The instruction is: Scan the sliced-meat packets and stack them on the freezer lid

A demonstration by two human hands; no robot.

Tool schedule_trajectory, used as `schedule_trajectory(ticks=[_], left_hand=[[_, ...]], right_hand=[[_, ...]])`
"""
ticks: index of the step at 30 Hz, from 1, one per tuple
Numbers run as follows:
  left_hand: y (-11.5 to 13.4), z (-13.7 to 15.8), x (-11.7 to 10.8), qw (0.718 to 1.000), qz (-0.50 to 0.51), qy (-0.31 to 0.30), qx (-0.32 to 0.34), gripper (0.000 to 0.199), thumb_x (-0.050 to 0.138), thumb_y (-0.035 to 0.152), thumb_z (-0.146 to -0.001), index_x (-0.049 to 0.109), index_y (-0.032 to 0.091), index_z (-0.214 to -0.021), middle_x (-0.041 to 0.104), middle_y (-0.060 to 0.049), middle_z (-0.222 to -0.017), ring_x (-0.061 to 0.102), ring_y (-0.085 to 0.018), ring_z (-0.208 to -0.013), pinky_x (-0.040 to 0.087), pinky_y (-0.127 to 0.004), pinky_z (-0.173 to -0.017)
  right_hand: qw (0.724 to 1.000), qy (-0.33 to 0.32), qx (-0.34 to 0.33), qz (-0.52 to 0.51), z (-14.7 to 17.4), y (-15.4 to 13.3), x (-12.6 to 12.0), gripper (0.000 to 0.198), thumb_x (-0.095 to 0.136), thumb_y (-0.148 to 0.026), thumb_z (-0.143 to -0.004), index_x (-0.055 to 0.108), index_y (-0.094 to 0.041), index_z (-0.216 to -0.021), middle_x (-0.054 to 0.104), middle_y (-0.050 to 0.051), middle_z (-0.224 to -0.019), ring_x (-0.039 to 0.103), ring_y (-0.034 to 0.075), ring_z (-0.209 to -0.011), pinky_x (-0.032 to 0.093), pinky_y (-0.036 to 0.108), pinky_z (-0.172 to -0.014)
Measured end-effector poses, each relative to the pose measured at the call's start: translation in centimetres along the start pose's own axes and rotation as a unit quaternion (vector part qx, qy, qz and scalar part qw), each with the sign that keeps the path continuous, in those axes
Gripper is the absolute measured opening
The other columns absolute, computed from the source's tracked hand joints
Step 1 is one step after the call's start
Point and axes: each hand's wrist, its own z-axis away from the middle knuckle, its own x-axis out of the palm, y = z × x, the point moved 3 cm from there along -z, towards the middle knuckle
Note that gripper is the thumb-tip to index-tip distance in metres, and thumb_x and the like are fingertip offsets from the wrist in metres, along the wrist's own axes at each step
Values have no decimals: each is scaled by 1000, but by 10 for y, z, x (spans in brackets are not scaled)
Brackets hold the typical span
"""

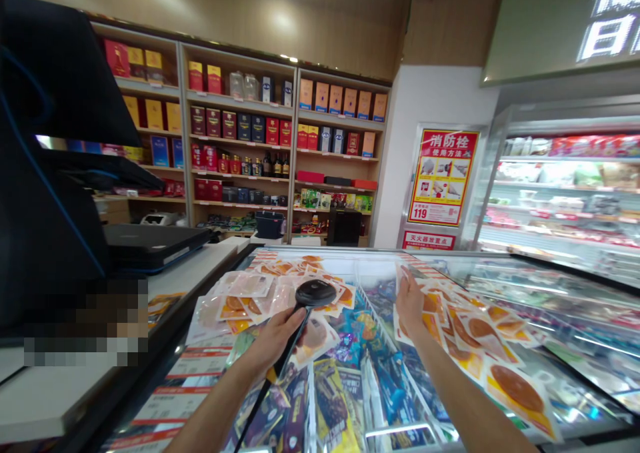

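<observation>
Head view: L hand [274, 341] is wrapped round the handle of a black scanner [315, 295], whose rounded head sits over the L batch of flat packs [250, 303]; can't tell if it touches them. A thin cord [255, 411] trails from the handle twd. the bottom edge. R hand [410, 301] is well apart, fingers close tog., at a pale pack [399, 276] just beside the R batch [483, 336]. Looks like a pinch on the edge, but the grip's partly hidden, so can't tell for sure. Both batches lie spread & overlapping on the freezer's glass top [369, 267], w/ bright wrappers [337, 399] showing thru b/w them. White surface [65, 389] w/ black till gear [155, 245] is off to the L.

Step in hand, as I'd judge it: scanner ready in one hand, one pack being handled w/ the other. Next move prob. calls for a sure hold on that pack, label side twd. scanner & a clear line b/w the two. Packs look thin & slick, so neighbours cd. slide if dragged.
</observation>
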Motion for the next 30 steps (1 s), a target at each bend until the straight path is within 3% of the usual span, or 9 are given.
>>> schedule_trajectory(ticks=[2,4,8,12,18,22,25,27,30], left_hand=[[-4,-3,-2,1000,11,16,-4,39,45,54,-67,50,15,-67,50,3,-56,45,-8,-48,35,-21,-47],[-8,-4,-3,999,15,27,-15,40,46,55,-67,50,15,-68,51,2,-56,45,-9,-48,35,-21,-46],[-11,-5,-4,999,20,35,-19,40,46,55,-66,51,15,-68,53,1,-56,46,-9,-49,36,-21,-47],[-12,-5,-5,998,33,49,-34,41,49,56,-64,52,15,-70,55,1,-58,48,-9,-49,37,-21,-48],[-15,-13,-12,994,53,89,-38,43,53,57,-59,52,15,-65,54,2,-53,47,-9,-45,36,-21,-45],[-19,-21,-17,993,62,95,-43,43,52,58,-60,51,15,-65,54,1,-53,47,-9,-45,37,-20,-44],[-20,-27,-20,992,65,96,-44,42,51,57,-61,51,14,-66,53,1,-53,47,-8,-45,37,-20,-43],[-20,-30,-22,993,68,92,-40,42,50,56,-63,51,14,-67,53,2,-54,47,-8,-45,36,-19,-43],[-22,-32,-23,993,80,85,-34,41,49,54,-65,51,14,-69,54,2,-55,47,-7,-45,36,-19,-43]], right_hand=[[985,-42,-119,115,4,1,-3,40,29,-22,-77,50,-14,-111,48,12,-120,39,21,-112,28,38,-93],[950,-110,-184,225,13,7,-1,43,28,-14,-76,49,-18,-113,45,9,-123,36,20,-115,26,39,-94],[876,-249,-205,358,35,17,9,50,29,-6,-74,44,-26,-117,42,4,-126,31,20,-118,24,39,-92],[839,-279,-178,431,44,18,11,46,30,-9,-76,46,-28,-115,42,4,-125,29,23,-117,22,39,-91],[836,-212,-120,492,34,26,-8,42,30,-12,-77,48,-28,-112,43,7,-122,32,26,-110,25,43,-83],[837,-170,-111,509,32,32,-21,34,33,-30,-78,53,-24,-105,44,9,-121,30,29,-112,20,49,-86],[844,-158,-117,499,33,24,-17,43,38,-40,-74,51,-19,-110,41,13,-125,24,31,-118,14,51,-91],[859,-184,-130,460,38,11,-4,47,39,-41,-74,48,-17,-114,37,13,-128,22,29,-121,14,50,-93],[876,-299,-162,343,59,-18,25,49,37,-43,-75,44,-20,-118,36,9,-130,26,25,-120,18,46,-95]])
